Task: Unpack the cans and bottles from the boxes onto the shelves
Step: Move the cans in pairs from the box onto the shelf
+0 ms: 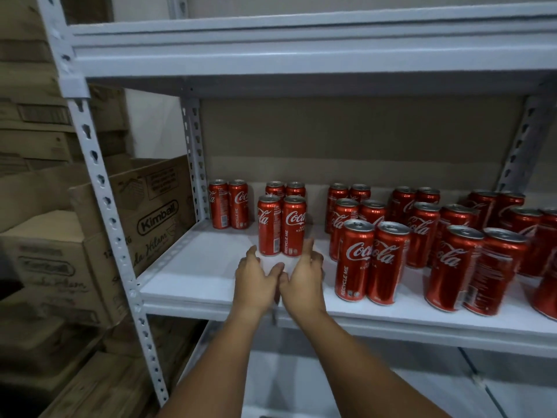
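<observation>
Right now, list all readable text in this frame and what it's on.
"Coca-Cola": red cans on the white shelf.
"RECYCLE ME": down the can sides, e.g..
"Kimball": cardboard box left of the rack.
Handwriting-style script below it: partly hidden, not readable.
Printed panel on that box, barcodes, other cartons' labels: too blurred.

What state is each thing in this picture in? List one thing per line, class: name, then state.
left hand: open, empty, just in front of the cans.
right hand: fingers relaxed, empty.
front pair of cans: upright, sealed, standing on the shelf.
other cans: upright, grouped in pairs.
shelf: partly filled.
Kimball box: standing beside the rack.
</observation>
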Demonstrator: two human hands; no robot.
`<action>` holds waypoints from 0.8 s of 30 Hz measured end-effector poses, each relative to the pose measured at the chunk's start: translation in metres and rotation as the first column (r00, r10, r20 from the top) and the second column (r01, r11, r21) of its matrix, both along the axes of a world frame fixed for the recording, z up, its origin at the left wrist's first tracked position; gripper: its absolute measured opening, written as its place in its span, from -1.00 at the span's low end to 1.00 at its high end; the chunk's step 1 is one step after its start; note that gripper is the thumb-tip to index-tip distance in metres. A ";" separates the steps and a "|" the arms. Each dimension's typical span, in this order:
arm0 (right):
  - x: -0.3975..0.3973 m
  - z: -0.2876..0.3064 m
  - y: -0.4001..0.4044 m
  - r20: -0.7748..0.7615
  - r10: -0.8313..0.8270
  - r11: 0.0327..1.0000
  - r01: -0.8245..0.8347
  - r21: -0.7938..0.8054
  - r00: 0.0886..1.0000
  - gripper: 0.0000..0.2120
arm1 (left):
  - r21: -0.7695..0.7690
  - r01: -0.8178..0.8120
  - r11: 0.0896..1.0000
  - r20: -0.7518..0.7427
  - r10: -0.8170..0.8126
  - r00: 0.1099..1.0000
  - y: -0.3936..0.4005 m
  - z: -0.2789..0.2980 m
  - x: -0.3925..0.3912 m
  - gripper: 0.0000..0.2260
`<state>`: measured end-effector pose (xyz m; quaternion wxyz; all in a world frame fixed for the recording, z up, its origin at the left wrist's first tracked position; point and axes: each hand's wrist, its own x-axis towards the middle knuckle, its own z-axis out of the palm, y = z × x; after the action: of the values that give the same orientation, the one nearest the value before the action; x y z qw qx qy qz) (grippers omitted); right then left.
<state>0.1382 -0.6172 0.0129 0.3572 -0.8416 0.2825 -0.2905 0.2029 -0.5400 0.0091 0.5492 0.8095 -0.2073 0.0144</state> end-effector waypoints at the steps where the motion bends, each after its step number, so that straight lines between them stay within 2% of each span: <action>1: -0.013 0.000 0.005 0.017 0.027 1.000 -0.027 0.006 0.999 -0.11 | -0.020 0.013 1.000 0.001 -0.013 1.000 0.005 0.001 -0.013 -0.44; 5: -0.065 -0.012 0.020 0.088 0.109 0.993 -0.105 -0.049 0.990 -0.21 | -0.089 0.056 0.994 0.070 -0.050 0.996 0.023 -0.008 -0.062 -0.59; 8: -0.103 -0.032 0.028 0.101 0.106 0.993 -0.099 -0.068 0.989 -0.28 | -0.129 0.094 0.987 0.093 -0.082 0.992 0.036 -0.029 -0.097 -0.64; 11: -0.137 -0.061 0.034 0.083 0.072 0.996 -0.067 -0.061 0.994 -0.30 | -0.081 0.117 0.990 0.091 -0.110 0.990 0.049 -0.060 -0.127 -0.66; 15: -0.179 -0.115 0.039 -0.009 0.040 0.999 -0.040 -0.006 0.999 -0.34 | 0.042 0.114 0.993 -0.021 -0.113 0.993 0.063 -0.119 -0.164 -0.63; 19: -0.215 -0.181 0.042 -0.172 0.032 0.998 -0.024 0.052 0.985 -0.43 | 0.157 0.115 0.981 -0.162 -0.089 0.983 0.073 -0.191 -0.199 -0.67; 22: -0.239 -0.227 0.044 -0.282 0.034 0.996 -0.010 0.087 0.959 -0.45 | 0.205 0.172 0.963 -0.338 -0.095 0.936 0.080 -0.249 -0.216 -0.66; 24: -0.253 -0.257 0.047 -0.374 0.036 0.995 0.004 0.105 0.927 -0.47 | 0.279 0.185 0.942 -0.398 -0.061 0.915 0.087 -0.287 -0.223 -0.63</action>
<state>-0.1144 -0.5705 -0.2437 0.3421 -0.8642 0.3532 -0.1064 -0.0201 -0.4534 -0.2781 0.4443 0.8580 -0.1467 -0.2119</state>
